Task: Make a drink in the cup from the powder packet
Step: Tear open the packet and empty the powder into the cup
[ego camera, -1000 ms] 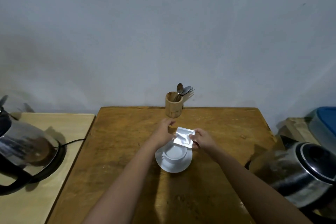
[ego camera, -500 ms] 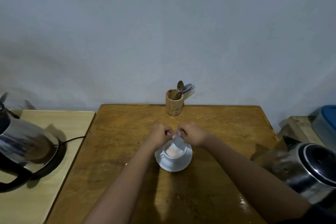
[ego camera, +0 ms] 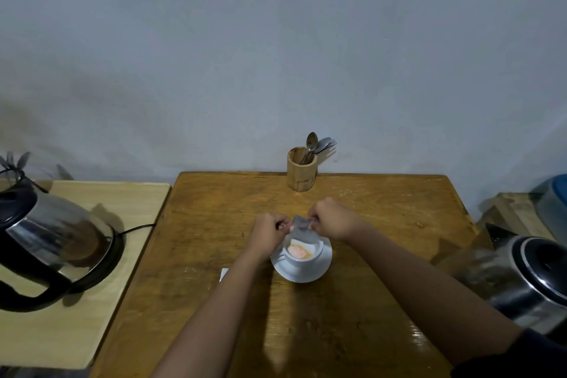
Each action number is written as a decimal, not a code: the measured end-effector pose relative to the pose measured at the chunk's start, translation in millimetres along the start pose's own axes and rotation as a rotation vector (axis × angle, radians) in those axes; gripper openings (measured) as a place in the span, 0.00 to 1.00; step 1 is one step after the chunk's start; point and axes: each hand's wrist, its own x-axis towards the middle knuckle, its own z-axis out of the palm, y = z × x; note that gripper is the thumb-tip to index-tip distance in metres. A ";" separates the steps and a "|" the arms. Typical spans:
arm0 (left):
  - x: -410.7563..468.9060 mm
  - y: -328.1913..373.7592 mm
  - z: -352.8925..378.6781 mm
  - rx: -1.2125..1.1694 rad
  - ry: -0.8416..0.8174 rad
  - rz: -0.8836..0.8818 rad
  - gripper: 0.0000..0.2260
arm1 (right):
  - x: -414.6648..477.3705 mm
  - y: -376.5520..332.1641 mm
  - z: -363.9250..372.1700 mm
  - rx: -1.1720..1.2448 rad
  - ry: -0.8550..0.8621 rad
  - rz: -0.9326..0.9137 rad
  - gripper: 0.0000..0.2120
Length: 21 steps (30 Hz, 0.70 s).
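Observation:
A white cup (ego camera: 302, 258) stands on a white saucer (ego camera: 319, 270) in the middle of the wooden table (ego camera: 383, 215). A heap of pinkish-orange powder (ego camera: 298, 252) lies in the cup. The silver powder packet (ego camera: 302, 228) hangs upside down right over the cup, its mouth at the rim. My left hand (ego camera: 268, 232) pinches its upper left corner and my right hand (ego camera: 329, 218) pinches its upper right corner. A small torn-off strip (ego camera: 224, 273) lies on the table left of the saucer.
A wooden holder (ego camera: 301, 173) with spoons and a fork stands at the table's far edge. A steel electric kettle (ego camera: 52, 242) sits on the lighter side table at left. Another steel pot (ego camera: 534, 279) is at the right edge.
A second ago the packet was held flat above the cup. Both hands have since tipped it upside down over the cup, and powder has fallen in.

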 end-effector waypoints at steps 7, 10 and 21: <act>-4.4 -1.6 -1.4 0.005 0.036 0.002 0.07 | 3.3 -0.9 2.9 0.042 -0.006 0.000 0.15; -5.4 -3.1 -1.3 -0.004 0.052 0.019 0.06 | 3.1 -1.5 3.4 0.036 -0.005 0.012 0.09; -6.2 -1.7 -1.2 -0.018 0.056 0.027 0.08 | 3.2 -3.8 3.0 0.011 -0.033 0.010 0.11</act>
